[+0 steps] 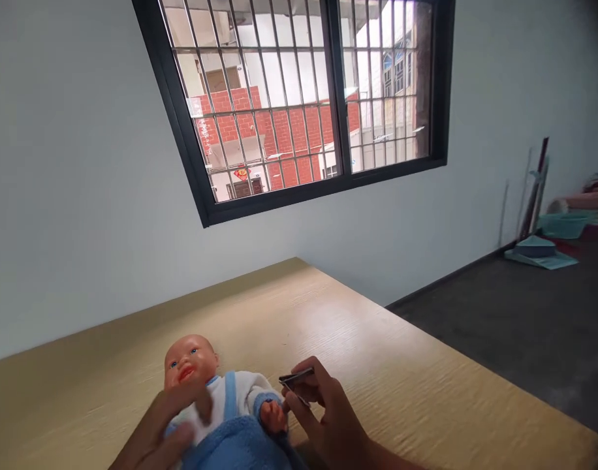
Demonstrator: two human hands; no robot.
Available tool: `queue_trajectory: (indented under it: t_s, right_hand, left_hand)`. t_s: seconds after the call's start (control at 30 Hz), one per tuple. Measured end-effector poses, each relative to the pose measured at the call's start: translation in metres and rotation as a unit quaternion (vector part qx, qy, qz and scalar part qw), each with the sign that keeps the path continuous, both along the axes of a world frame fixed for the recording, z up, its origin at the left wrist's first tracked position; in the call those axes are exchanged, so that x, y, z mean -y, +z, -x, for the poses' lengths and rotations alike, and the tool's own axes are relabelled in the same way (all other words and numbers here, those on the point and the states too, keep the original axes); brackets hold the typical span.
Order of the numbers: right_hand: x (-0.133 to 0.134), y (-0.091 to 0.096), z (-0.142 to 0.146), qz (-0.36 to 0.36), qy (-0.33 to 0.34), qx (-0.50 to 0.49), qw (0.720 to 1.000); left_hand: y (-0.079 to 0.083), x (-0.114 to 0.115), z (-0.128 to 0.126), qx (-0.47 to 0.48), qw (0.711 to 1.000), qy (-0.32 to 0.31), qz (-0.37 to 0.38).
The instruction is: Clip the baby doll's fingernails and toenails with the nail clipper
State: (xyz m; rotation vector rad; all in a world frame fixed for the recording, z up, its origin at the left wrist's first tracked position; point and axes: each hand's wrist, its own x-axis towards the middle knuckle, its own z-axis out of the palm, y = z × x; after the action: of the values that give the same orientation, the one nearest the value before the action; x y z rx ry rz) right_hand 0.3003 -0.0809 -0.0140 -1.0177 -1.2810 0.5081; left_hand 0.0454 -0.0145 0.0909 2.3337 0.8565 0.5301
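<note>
A baby doll (213, 398) lies on its back on the wooden table, its head toward the far side. It wears a white top and blue overalls, and a fluffy blue blanket (233, 447) covers its lower body. My left hand (169, 424) lies across the doll's chest, slightly blurred, with the fingers pressing on the white top. My right hand (323, 408) pinches a metal nail clipper (295, 380). The clipper's end is close to the doll's small raised hand (272, 416). The doll's legs are hidden.
The light wood-grain table (377, 352) has a far corner and an edge dropping to a dark floor (499, 333) on the right. Behind stands a white wall with a barred black-framed window (299, 98). Rolled material, long rods and teal items lie by the far wall.
</note>
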Motion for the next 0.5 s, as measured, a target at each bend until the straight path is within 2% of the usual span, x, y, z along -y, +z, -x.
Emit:
queue_trajectory:
  t_s: [0.1, 0.2, 0.27, 0.37, 0.5]
  right_hand:
    - [0.014, 0.002, 0.005, -0.004, 0.009, -0.023, 1.000]
    - [0.022, 0.004, 0.006, -0.011, 0.011, -0.072, 0.997]
    - [0.023, 0.003, 0.006, -0.001, 0.015, -0.092, 0.996]
    - [0.025, -0.002, 0.005, 0.002, 0.033, -0.094, 0.995]
    - [0.027, -0.004, 0.000, -0.041, 0.088, -0.033, 0.995]
  left_hand:
    - [0.013, -0.006, -0.051, -0.095, 0.991, -0.098, 0.008]
    - [0.005, -0.010, -0.090, -0.166, 0.971, -0.168, 0.028]
    - [-0.007, -0.012, -0.098, -0.181, 0.969, -0.163, 0.050]
    - [-0.019, -0.015, -0.096, -0.173, 0.974, -0.127, 0.072]
    - [-0.014, -0.014, -0.094, -0.169, 0.974, -0.112, 0.103]
